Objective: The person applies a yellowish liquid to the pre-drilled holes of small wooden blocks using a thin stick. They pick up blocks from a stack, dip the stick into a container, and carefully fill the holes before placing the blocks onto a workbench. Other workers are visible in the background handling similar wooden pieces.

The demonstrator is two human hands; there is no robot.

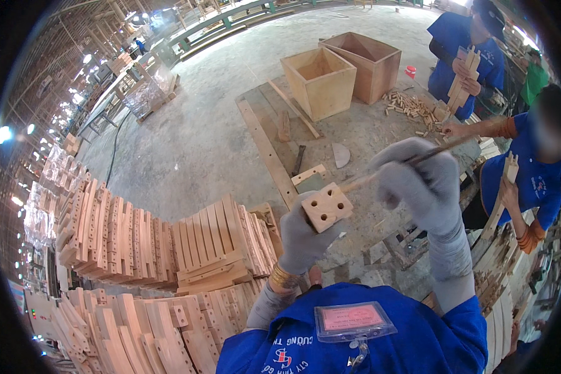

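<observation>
My left hand (pixel 302 240), in a grey glove, is closed around a pale wooden block (pixel 327 206). Several round holes show in the block's upturned end. My right hand (pixel 425 187), also gloved, is raised to the right of the block with its fingers wrapped round a thin stick (pixel 449 147). The stick's lower end slants down to the left, close to the block's edge; whether it touches cannot be made out. Just beyond the block, a short drilled wood strip (pixel 309 175) lies on the worktable (pixel 262 142).
On the table are a hammer (pixel 299 159), a grey half-disc (pixel 340 155), two wooden boxes (pixel 321 93) and a dowel pile (pixel 411 106). Stacked wooden parts (pixel 128 237) fill the left side. Two co-workers (pixel 461 62) in blue, handling wood pieces, stand at the right.
</observation>
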